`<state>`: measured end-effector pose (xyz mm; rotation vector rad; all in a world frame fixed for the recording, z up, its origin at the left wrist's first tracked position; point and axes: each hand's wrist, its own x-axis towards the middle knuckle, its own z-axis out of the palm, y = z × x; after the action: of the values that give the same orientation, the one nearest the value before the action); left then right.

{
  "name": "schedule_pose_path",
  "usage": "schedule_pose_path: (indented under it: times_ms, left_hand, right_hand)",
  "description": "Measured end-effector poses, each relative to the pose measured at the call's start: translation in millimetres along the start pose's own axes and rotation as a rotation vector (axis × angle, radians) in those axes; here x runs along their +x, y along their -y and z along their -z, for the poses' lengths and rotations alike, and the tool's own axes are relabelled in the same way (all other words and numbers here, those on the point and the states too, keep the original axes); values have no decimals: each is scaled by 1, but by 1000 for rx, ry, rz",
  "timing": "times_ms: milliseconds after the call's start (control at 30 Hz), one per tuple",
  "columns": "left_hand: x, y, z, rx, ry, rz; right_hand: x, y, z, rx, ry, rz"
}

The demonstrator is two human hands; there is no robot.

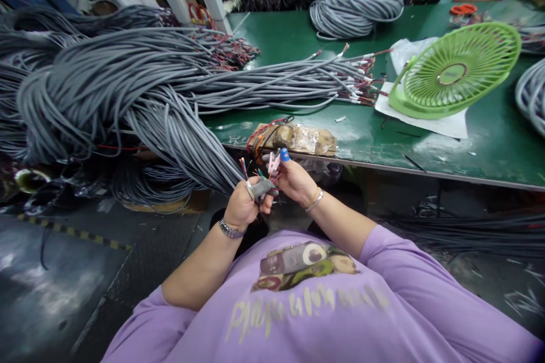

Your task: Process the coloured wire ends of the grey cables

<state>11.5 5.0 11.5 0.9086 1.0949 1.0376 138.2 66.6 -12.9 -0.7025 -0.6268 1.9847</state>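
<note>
Two hands meet in front of the chest, near the edge of the green table (275, 25). The step in hand seems to be handling the thin coloured wires (259, 173) at a grey cable end (263, 188), which lies between the palms; the next move, I judge, calls for a firm left grip and fine right fingertips. The left hand (240, 204) comes from 7 o'clock, its fingers curled and clamped on the cable end. The right hand (296, 182) comes from 4 o'clock, wrist bent inward; its blue-covered digit (284, 155) points to 12 o'clock. Whether its fingers pinch a wire, I cannot tell. Towards 10 o'clock rises a thick cable bundle (183, 130).
</note>
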Motion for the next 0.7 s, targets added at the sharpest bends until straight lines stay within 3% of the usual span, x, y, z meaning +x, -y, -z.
schedule_pose_path:
  times_ms: [167,467,700]
  left_hand:
    - [1,3,0,22,-7,17]
    - [-8,3,1,66,-29,-23]
    - [-5,4,4,27,-36,-34]
  right_hand:
    - [2,1,-6,55,-62,4]
    - [-3,1,1,74,20,-69]
    - [-8,0,-1,-20,25,48]
